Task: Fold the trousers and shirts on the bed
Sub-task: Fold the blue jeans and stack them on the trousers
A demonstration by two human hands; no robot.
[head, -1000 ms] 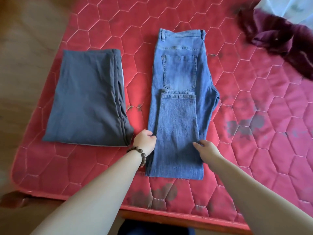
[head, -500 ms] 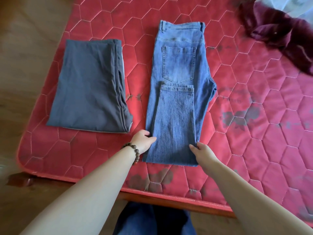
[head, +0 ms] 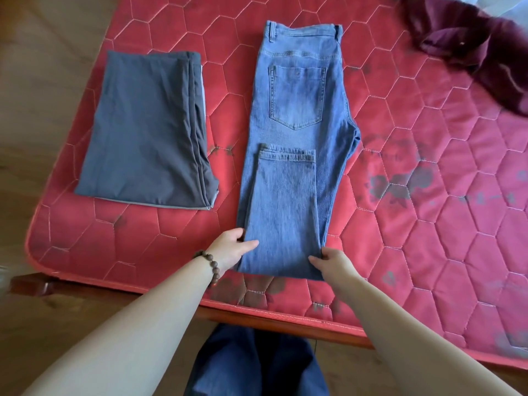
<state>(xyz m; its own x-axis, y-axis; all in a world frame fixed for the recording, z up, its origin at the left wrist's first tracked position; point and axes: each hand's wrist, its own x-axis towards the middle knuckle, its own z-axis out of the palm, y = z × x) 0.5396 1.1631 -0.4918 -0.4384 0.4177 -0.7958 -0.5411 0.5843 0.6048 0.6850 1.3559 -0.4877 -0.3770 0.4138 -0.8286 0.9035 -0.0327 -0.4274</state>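
Blue jeans (head: pixel 297 144) lie lengthwise on the red quilted mattress (head: pixel 428 224), waistband at the far end, legs folded up so the hems rest just below the back pocket. My left hand (head: pixel 233 248), with a bead bracelet on the wrist, grips the near left corner of the fold. My right hand (head: pixel 333 261) pinches the near right corner. Folded grey trousers (head: pixel 145 132) lie flat to the left of the jeans. A crumpled maroon shirt (head: pixel 480 50) lies at the far right.
The mattress's near edge sits on a wooden bed frame (head: pixel 285 321). Wooden floor (head: pixel 43 81) shows to the left. A white cloth (head: pixel 514 7) peeks in at the top right corner behind the maroon shirt. My own blue trouser legs (head: pixel 257 364) stand below the bed edge.
Both hands have slid down from the sides of the folded leg to its near corners and taken hold. The view has shifted slightly back from the bed.
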